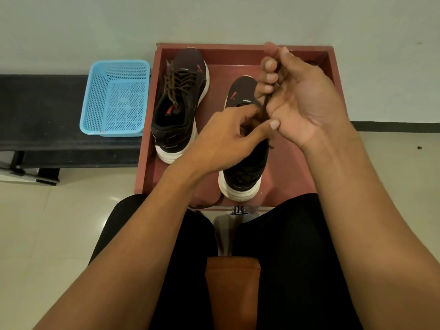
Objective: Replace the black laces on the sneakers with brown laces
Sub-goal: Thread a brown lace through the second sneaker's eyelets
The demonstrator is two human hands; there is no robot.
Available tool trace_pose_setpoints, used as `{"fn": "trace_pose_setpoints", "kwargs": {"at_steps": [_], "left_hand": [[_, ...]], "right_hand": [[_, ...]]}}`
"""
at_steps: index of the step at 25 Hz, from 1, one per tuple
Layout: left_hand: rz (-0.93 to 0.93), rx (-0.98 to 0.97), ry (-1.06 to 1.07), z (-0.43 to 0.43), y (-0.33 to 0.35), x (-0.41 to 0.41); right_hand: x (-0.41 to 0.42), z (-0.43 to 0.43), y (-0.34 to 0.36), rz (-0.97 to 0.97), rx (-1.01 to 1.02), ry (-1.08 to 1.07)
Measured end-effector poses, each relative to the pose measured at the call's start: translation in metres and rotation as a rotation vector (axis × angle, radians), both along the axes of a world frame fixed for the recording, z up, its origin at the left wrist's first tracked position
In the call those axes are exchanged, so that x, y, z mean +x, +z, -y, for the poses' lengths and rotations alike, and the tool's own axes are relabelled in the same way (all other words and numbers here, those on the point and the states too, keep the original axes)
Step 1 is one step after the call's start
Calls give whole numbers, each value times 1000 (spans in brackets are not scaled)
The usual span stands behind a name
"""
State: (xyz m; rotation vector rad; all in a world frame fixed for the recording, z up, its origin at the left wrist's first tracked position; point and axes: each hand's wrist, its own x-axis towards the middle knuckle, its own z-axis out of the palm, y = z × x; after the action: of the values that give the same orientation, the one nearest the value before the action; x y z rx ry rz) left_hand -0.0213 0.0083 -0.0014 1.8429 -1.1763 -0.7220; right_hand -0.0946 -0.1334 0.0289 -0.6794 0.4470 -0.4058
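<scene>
Lace (263, 107): rising from right sneaker (247, 167), standing in tray (238, 51).
Right hand (300, 96): gripping lace, holding it raised.
Left hand (226, 139): curling over that sneaker's eyelets; grip hidden.
Left sneaker (183, 101): standing alongside, wearing brown laces.
Basket (114, 98): sitting on worktop (42, 108), beside tray.

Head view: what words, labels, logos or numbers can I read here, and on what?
White tag on the blue plastic mesh basket: red handwriting, too blurred to read.
Dark white-soled sneaker beside the basket: orange side logo, red insole print, no legible letters.
Second dark sneaker: orange side mark, no letters.
</scene>
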Motion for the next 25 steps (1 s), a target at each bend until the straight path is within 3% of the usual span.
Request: {"fn": "trace_pose_setpoints", "kwargs": {"at_steps": [3, 5, 9, 12, 18, 22, 25], "left_hand": [[-14, 45, -21, -5, 4, 5], [-1, 71, 84, -9, 5, 11], [97, 79, 387, -15, 2, 27], [180, 102, 431, -16, -4, 33], [157, 99, 303, -9, -10, 30], [114, 62, 280, -8, -14, 30], [122, -8, 299, -7, -13, 28]], "right_hand": [[-2, 10, -7, 34, 37, -51], [-5, 20, -14, -15, 5, -88], [-11, 27, -30, -241, -95, -86], [-14, 29, -37, -391, -212, -49], [-19, 40, -55, -773, -643, -41], [-19, 45, -54, -1152, -1226, 75], [-12, 39, -44, -1138, -1490, 10]]}}
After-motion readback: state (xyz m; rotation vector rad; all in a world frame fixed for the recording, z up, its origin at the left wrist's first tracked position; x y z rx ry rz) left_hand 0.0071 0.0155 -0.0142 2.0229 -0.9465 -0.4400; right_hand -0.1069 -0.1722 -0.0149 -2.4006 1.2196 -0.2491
